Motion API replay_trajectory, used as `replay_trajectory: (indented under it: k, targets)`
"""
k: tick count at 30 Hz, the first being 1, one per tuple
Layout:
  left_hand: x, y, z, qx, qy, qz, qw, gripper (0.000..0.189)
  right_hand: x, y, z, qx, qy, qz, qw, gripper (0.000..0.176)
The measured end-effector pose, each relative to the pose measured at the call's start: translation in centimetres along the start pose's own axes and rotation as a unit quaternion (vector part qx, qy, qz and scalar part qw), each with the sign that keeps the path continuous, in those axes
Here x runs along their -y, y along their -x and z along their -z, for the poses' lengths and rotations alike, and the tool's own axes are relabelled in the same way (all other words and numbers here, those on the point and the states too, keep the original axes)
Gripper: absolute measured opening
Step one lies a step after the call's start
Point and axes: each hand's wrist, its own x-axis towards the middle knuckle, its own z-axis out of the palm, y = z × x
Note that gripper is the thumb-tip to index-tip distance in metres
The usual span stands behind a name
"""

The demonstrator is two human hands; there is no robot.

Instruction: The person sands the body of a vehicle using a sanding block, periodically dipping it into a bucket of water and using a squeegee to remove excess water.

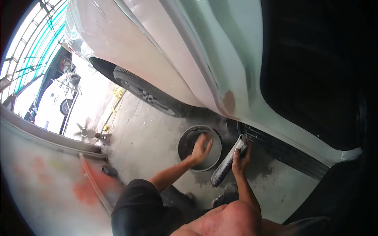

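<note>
Down on the concrete floor [145,137], a round grey bucket [197,126] stood close beside the pale car body [189,51], just short of the dark sill [283,151] that ran under the open door. The left hand [201,149] reached down into the bucket's mouth with its fingers [208,143] spread; its grip was released, and the blur hid whether the palm touched the bottom or anything lying there. The right hand [240,157] was just beside the bucket, on the side nearer the sill. Its grip was clenched around the upper part of a long grey tool [224,169]. The tool slanted from the sill down towards the person, its lower end near the floor beside the bucket's rim; whether it touched the floor could not be told.

Above both hands, a brown patch [228,103] showed on the lower edge of the car's panel. The front tyre [145,92] stood on the floor well apart from the bucket, farther along the car. A bare knee [232,220] and dark shorts [134,204] filled the near edge of the view. Another pale panel [39,185] with reddish patches lay off to the left, and a small dark object [109,171] rested on the floor next to it.
</note>
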Motion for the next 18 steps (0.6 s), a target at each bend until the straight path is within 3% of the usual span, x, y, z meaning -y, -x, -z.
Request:
replay_trajectory:
  k: [1, 2, 4, 7, 9, 13, 18]
  targets:
    - [3.2, 2.7, -0.6, 0.183, -0.108, 0.193, 0.958, 0.026, -1.1, 0.0, 0.2, 0.009, 0.0, -0.001, 1.0, 0.077]
    - [5.3, 5.5, -1.4, 0.234, -0.075, 0.187, 0.951, 0.035, -2.6, 0.0, 0.3, 0.02, 0.0, -0.002, 1.0, 0.076]
    - [16.8, 10.0, -4.6, 0.352, -0.104, 0.023, 0.93, 0.037, -5.4, 0.0, 0.3, 0.025, 0.004, 0.033, 0.999, 0.073]
    - [24.2, 10.0, -6.5, 0.529, -0.183, 0.159, 0.813, 0.034, -6.8, 0.9, 0.2, 0.04, -0.01, 0.035, 0.999, 0.072]
    - [30.1, 11.5, -8.2, 0.533, -0.246, 0.146, 0.796, 0.034, -7.0, 1.8, 0.3, 0.044, -0.027, 0.028, 0.998, 0.071]
    - [32.3, 12.0, -8.4, 0.527, -0.262, 0.174, 0.79, 0.036, -10.8, 4.6, 1.0, 0.056, -0.032, 0.002, 0.998, 0.067]
    - [24.5, 7.2, -4.7, 0.436, -0.212, 0.206, 0.85, 0.041, -8.0, 5.3, 2.4, 0.054, -0.004, 0.006, 0.999, 0.064]
